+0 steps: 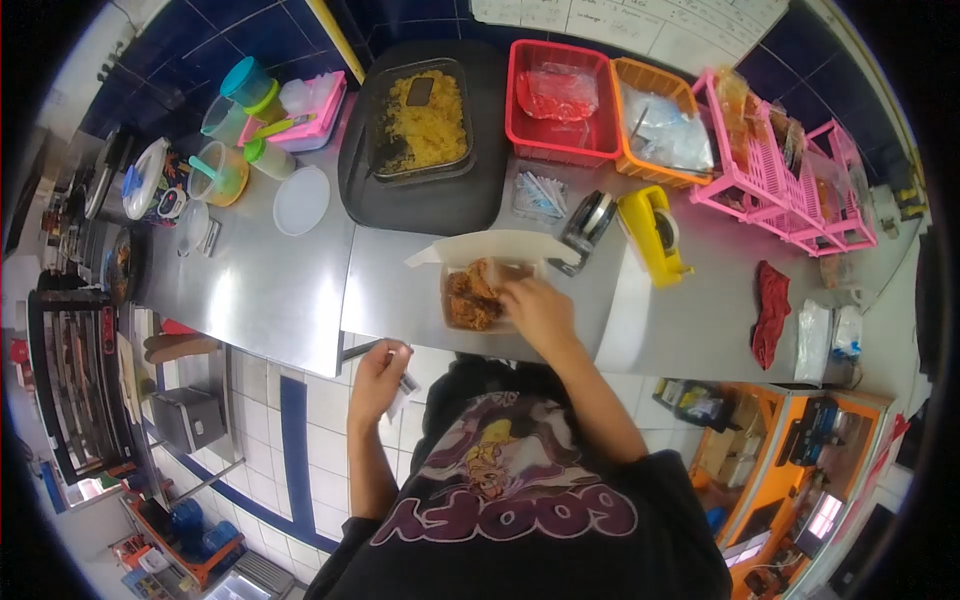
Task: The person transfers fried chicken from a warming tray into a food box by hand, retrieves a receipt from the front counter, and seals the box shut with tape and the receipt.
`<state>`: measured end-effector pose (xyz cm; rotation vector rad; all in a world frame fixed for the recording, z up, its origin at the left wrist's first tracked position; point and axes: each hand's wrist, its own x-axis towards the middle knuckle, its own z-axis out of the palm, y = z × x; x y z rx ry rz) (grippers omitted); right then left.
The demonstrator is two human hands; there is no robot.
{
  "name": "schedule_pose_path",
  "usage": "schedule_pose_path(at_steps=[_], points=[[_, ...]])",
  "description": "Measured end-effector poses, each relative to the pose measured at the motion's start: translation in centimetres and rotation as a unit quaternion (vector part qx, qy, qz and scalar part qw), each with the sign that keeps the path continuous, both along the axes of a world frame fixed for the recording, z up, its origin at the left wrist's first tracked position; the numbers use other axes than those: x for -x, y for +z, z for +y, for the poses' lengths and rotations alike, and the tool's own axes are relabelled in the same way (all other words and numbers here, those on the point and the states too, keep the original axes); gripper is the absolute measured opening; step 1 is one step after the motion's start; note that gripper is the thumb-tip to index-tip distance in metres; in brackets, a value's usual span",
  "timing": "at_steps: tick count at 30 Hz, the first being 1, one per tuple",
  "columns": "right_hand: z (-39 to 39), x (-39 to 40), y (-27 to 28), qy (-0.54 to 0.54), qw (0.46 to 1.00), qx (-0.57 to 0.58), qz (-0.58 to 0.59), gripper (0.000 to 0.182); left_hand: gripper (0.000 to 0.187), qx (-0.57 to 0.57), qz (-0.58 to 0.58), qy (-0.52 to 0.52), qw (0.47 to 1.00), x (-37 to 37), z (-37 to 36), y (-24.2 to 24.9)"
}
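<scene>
An open paper food box [463,326] with its lid flaps raised stands near the front edge of the steel counter. Pieces of brown fried chicken [474,298] fill its left side. My right hand [540,316] reaches into the right side of the box, fingers pinched together and slightly blurred; what they hold, if anything, is hidden. Just off the counter's front edge, my left hand [378,384] is closed with a small white packet [402,396] sticking out below its fingers.
Behind the box lies a black tray [420,212] with a pan of yellow rice [428,125]. Red [520,140] and orange [640,165] baskets, a yellow tape dispenser [645,235] and a pink rack [790,220] stand right. Cups and a white lid [302,201] are left.
</scene>
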<state>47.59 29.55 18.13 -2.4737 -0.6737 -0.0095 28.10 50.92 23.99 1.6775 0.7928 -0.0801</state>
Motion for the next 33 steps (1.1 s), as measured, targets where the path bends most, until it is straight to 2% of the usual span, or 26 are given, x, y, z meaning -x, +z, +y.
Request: schedule_pose_path(at_steps=[1, 2, 3, 5, 6, 7, 8, 9, 11, 13, 15, 16, 17, 19, 20, 21, 22, 23, 24, 25, 26, 27, 28, 29, 31, 33], points=[[-0.3, 0.4, 0.2, 0.049, 0.999, -0.007, -0.001, 0.022, 0.029, -0.012, -0.009, 0.023, 1.000, -0.8, -0.5, 0.1], [-0.5, 0.9, 0.8, 0.097, 0.995, -0.014, -0.001, 0.021, 0.032, -0.071, -0.043, 0.000, 0.997, -1.8, -1.0, 0.0], [-0.9, 1.3, 1.7, 0.091, 0.996, -0.015, -0.005, 0.021, 0.032, -0.072, -0.047, -0.006, 0.996, -2.9, -1.6, 0.2], [-2.0, 2.9, 4.0, 0.080, 0.971, -0.082, 0.212, 0.025, 0.031, -0.099, -0.081, 0.026, 0.991, -5.2, -4.0, 1.8], [-2.6, 3.9, 3.9, 0.077, 0.971, -0.078, 0.211, 0.025, 0.031, -0.146, -0.139, 0.034, 0.979, -6.4, -5.3, 1.9], [-3.3, 4.9, 3.6, 0.098, 0.903, -0.206, 0.364, 0.025, 0.031, -0.141, -0.141, 0.030, 0.980, -7.4, -6.6, 2.1], [-3.9, 5.6, 3.8, 0.112, 0.796, -0.328, 0.497, 0.026, 0.030, -0.148, -0.162, 0.009, 0.976, -8.3, -7.8, 2.2], [-4.4, 6.1, 4.2, 0.100, 0.800, -0.331, 0.491, 0.026, 0.028, -0.154, -0.186, -0.015, 0.970, -9.2, -8.9, 2.3], [-5.3, 6.9, 6.0, -0.018, 0.775, -0.394, 0.493, 0.020, 0.027, -0.160, -0.226, -0.053, 0.959, -10.6, -11.4, 2.4], [-7.0, 6.8, 5.2, -0.070, 0.792, -0.388, 0.466, 0.014, 0.027, -0.163, -0.264, -0.087, 0.947, -11.2, -13.3, 1.8], [-8.5, 5.8, 5.2, -0.177, 0.799, -0.422, 0.391, 0.015, 0.028, -0.074, -0.216, -0.143, 0.963, -11.4, -14.7, 0.4], [-9.8, 5.1, 5.1, -0.193, 0.798, -0.422, 0.383, 0.014, 0.028, -0.011, -0.152, -0.186, 0.971, -11.7, -15.1, 0.6], [-11.1, 4.3, 4.8, -0.201, 0.796, -0.423, 0.383, 0.014, 0.028, -0.008, -0.148, -0.193, 0.970, -12.0, -15.7, 0.0], [-13.2, 2.6, 3.9, -0.194, 0.835, -0.366, 0.362, 0.017, 0.025, 0.181, -0.086, -0.236, 0.951, -12.7, -17.3, -3.0], [-14.0, 1.8, 2.6, -0.197, 0.834, -0.368, 0.362, 0.017, 0.023, 0.227, -0.067, -0.228, 0.944, -13.2, -18.3, -4.7], [-14.8, 0.9, 0.7, -0.197, 0.883, -0.302, 0.300, 0.020, 0.023, 0.227, -0.066, -0.228, 0.944, -13.5, -19.4, -6.6], [-15.2, -0.1, -1.0, -0.192, 0.924, -0.234, 0.235, 0.023, 0.024, 0.276, -0.046, -0.170, 0.945, -13.8, -20.5, -8.6], [-15.2, -1.0, -2.5, -0.187, 0.924, -0.235, 0.236, 0.023, 0.025, 0.324, -0.025, -0.109, 0.940, -14.1, -21.1, -10.5], [-14.8, -2.0, -3.9, -0.180, 0.924, -0.241, 0.234, 0.036, 0.025, 0.321, -0.027, -0.103, 0.941, -14.4, -21.3, -12.4], [-14.0, -2.9, -4.9, -0.171, 0.925, -0.248, 0.233, 0.051, 0.026, 0.229, -0.022, -0.100, 0.968, -14.6, -21.2, -14.1], [-12.7, -3.8, -5.4, -0.162, 0.924, -0.251, 0.238, 0.051, 0.027, 0.134, -0.013, -0.094, 0.986, -14.8, -21.0, -14.7], [-11.1, -4.2, -6.0, -0.161, 0.939, -0.219, 0.212, 0.068, 0.027, 0.127, -0.010, -0.084, 0.988, -14.5, -20.8, -15.2], [-9.5, -4.5, -6.5, -0.161, 0.951, -0.187, 0.187, 0.086, 0.026, -0.008, -0.041, -0.110, 0.993, -14.1, -20.5, -15.3], [-7.8, -4.9, -6.1, -0.151, 0.950, -0.193, 0.196, 0.086, 0.027, -0.143, -0.068, -0.135, 0.978, -13.7, -20.2, -15.4], [-5.0, -5.4, -5.3, -0.208, 0.950, -0.176, 0.152, 0.110, 0.025, -0.161, -0.051, -0.104, 0.980, -12.9, -19.7, -14.9], [-3.4, -5.5, -5.3, -0.240, 0.949, -0.170, 0.117, 0.110, 0.024, -0.176, -0.038, -0.073, 0.981, -12.5, -19.4, -14.1]])
